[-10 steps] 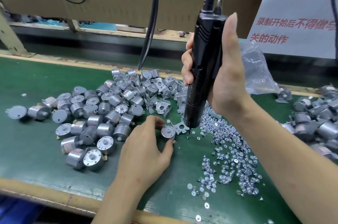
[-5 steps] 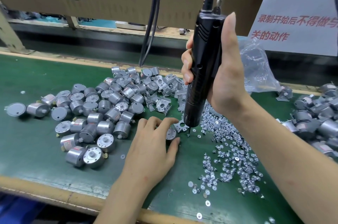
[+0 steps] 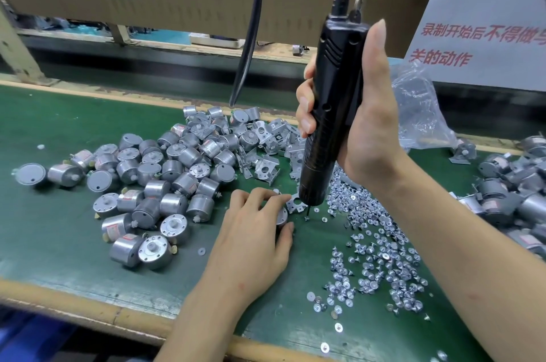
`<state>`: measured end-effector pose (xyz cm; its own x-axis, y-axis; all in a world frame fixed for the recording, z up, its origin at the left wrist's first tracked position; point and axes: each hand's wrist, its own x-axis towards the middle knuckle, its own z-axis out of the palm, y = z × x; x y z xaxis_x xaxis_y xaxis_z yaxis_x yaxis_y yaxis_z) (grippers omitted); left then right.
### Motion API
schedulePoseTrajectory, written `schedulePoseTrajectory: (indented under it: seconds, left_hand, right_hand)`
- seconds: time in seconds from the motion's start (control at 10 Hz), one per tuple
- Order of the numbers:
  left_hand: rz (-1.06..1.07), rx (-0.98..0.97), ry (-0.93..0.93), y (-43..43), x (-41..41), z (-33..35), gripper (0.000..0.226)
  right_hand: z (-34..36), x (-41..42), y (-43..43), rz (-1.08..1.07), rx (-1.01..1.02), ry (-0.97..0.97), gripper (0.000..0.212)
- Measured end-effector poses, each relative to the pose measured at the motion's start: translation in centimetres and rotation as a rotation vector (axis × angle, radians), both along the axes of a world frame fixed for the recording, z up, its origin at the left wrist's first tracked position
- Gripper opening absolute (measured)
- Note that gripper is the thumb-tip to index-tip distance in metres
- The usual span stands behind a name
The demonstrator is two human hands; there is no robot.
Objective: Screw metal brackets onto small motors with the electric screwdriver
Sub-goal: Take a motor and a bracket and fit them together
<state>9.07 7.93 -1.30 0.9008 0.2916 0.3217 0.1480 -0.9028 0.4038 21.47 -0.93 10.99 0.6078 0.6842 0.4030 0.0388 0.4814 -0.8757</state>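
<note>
At centre left, a heap of motors [image 3: 165, 181] lies on the green mat [image 3: 44, 228]. In the middle, the left hand [image 3: 251, 243] curls round one motor [image 3: 282, 216], with a bracket [image 3: 295, 204] at its fingertips. The right hand [image 3: 372, 125] grips the upright electric screwdriver [image 3: 334, 113], its bit just beside the bracket. At lower right, screws [image 3: 381, 261] lie scattered.
</note>
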Motion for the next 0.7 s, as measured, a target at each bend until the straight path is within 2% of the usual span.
schedulePoseTrajectory:
  seconds: [0.3, 0.4, 0.5, 0.7]
  left_hand:
    - [0.015, 0.101, 0.019, -0.7, 0.2, 0.7, 0.037]
    - [0.021, 0.07, 0.009, -0.7, 0.2, 0.6, 0.042]
    - [0.037, 0.002, -0.031, -0.6, 0.1, 0.6, 0.047]
    - [0.155, -0.252, -0.146, 0.5, -0.2, 1.2, 0.046]
  right_hand:
    - [-0.1, 0.0, 0.1, 0.016, 0.01, -0.011, 0.065]
    - [-0.2, 0.0, 0.1, 0.019, 0.01, -0.017, 0.065]
    - [-0.2, 0.0, 0.1, 0.021, 0.006, -0.016, 0.065]
    - [-0.3, -0.1, 0.2, 0.012, -0.004, -0.012, 0.065]
